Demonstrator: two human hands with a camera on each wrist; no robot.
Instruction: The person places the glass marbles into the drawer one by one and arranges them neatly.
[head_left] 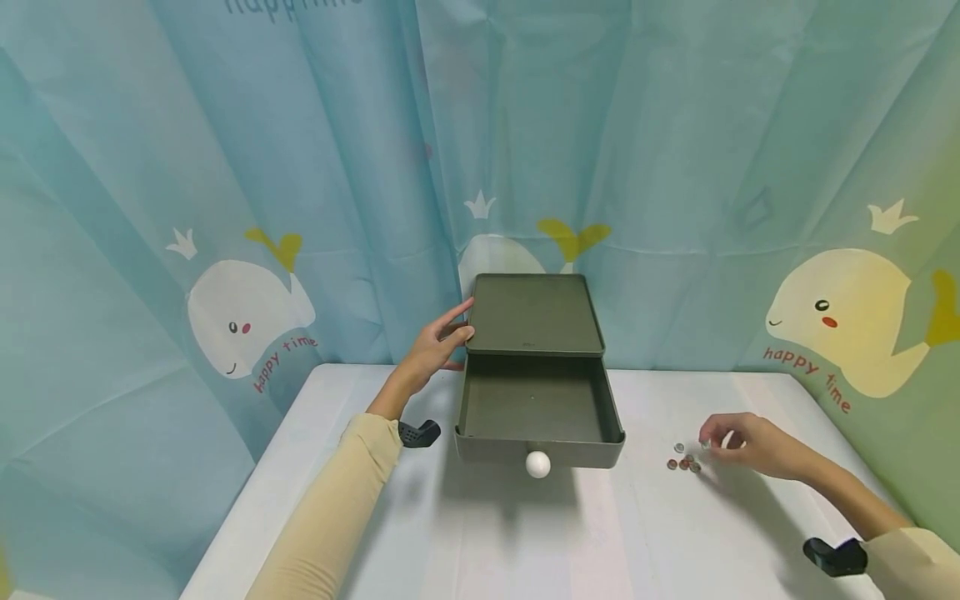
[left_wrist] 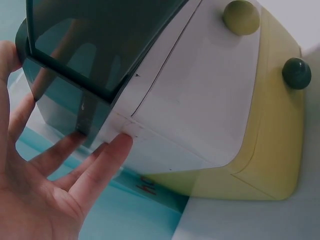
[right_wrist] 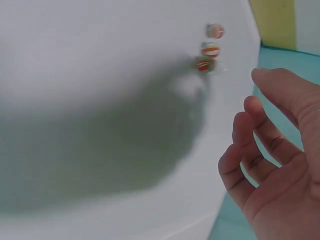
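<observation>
A small cabinet (head_left: 536, 312) of stacked drawers stands on the table, dark green above, white and yellow below. Its dark green top drawer (head_left: 501, 452), with a white knob (head_left: 537, 464), is pulled out. My left hand (head_left: 429, 354) rests against the cabinet's left side, fingers spread over the green and white sections in the left wrist view. At the right, several small striped marbles (head_left: 684, 464) lie on the table. My right hand (head_left: 757, 446) is right beside them, its fingertips at one marble (head_left: 705, 444). In the right wrist view thumb and forefinger are apart, with nothing visible between them.
The white table (head_left: 525, 542) reaches back to a blue-green curtain (head_left: 360, 167) printed with whales. In the left wrist view the white drawer's yellow knob (left_wrist: 241, 17) and the yellow drawer's green knob (left_wrist: 297, 73) stick out. Dark straps (head_left: 835, 557) circle both wrists.
</observation>
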